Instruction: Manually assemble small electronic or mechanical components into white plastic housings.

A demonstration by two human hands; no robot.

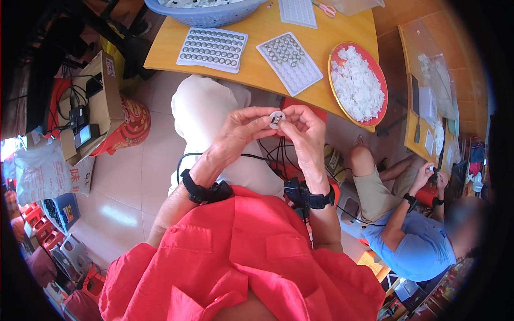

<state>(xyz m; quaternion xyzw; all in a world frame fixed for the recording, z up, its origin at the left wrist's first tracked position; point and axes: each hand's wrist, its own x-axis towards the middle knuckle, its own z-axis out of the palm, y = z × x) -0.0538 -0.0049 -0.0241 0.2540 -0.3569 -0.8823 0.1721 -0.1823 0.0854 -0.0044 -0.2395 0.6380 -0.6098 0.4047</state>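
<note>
Between my two hands, above my lap and just short of the table edge, is a small round white disc (277, 119) with a dark and metallic part on its face. The fingertips of my left hand (247, 128) pinch its left side. My right hand (304, 128) grips it from the right, the thumb pressed on its face. On the table ahead lie a white tray (234, 68) filled with rows of round silver pieces and a second white tray (302, 80) with similar pieces in its far part. A red plate (381, 76) heaped with small white pieces (357, 85) stands to the right.
A blue basket (209, 16) of white pieces, another white tray (300, 12) and pink-handled scissors (325, 8) sit farther back. At right, a person in a blue shirt (415, 249) works at another table. A cardboard box (110, 101) is on the left. A black cable (246, 155) crosses my lap.
</note>
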